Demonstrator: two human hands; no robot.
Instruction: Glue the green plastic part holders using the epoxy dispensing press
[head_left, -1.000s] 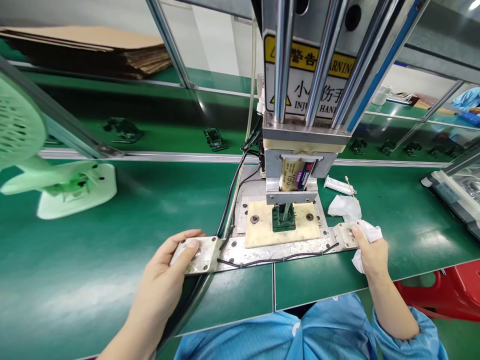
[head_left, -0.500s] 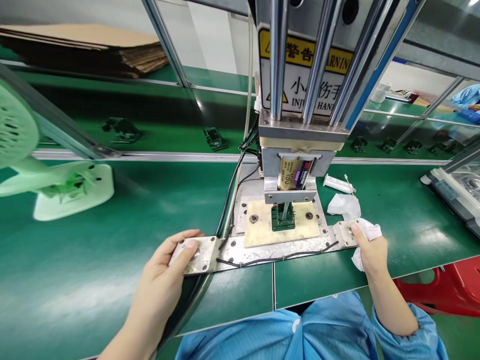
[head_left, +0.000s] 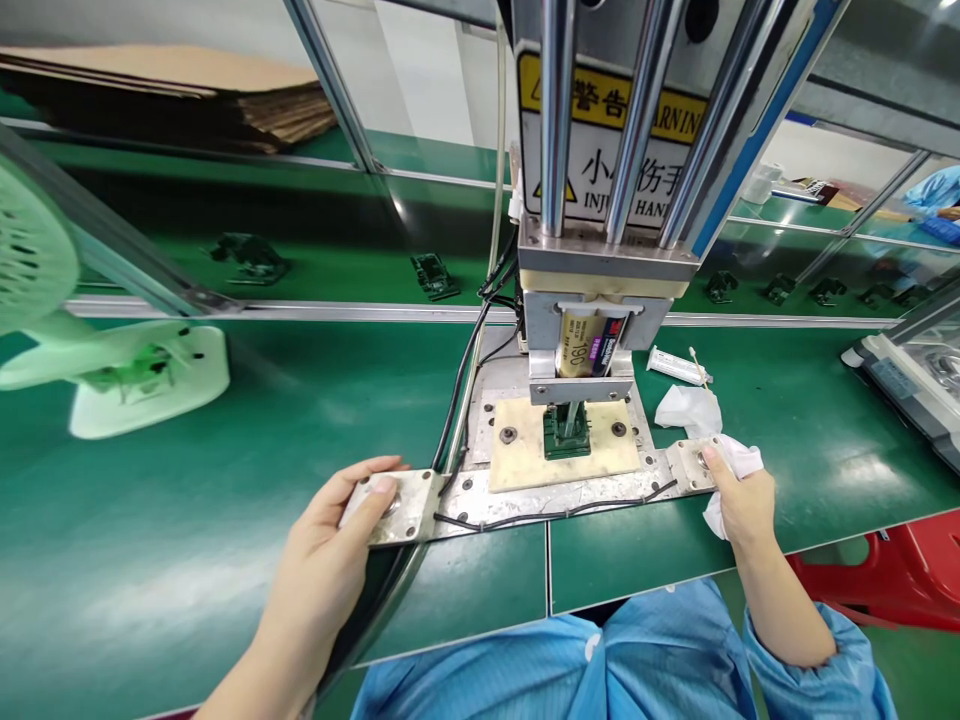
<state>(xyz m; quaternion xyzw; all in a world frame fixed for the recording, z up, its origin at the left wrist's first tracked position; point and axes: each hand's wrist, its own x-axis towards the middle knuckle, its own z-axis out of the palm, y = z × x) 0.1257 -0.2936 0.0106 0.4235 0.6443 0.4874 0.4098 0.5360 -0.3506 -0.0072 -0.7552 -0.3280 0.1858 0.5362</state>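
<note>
My left hand is closed round the metal button block at the left end of the press base, its thumb on the button. At the other end, my right hand presses its thumb on the right button block, with a crumpled white wipe held under the fingers. Between them stands a bench press, its head lowered. A thin rod reaches from the head into a small dark green part, which sits on a cream fixture plate. A printed can-like label shows within the head.
Behind the bench runs a green conveyor belt with several dark green parts. A pale green fan stands left. A white tube, a cotton swab and another white wipe lie right of the press. A red stool is lower right.
The parts on the belt have shifted slightly to the right. Both hands stay on the button blocks, and the press head remains lowered with no visible movement.
</note>
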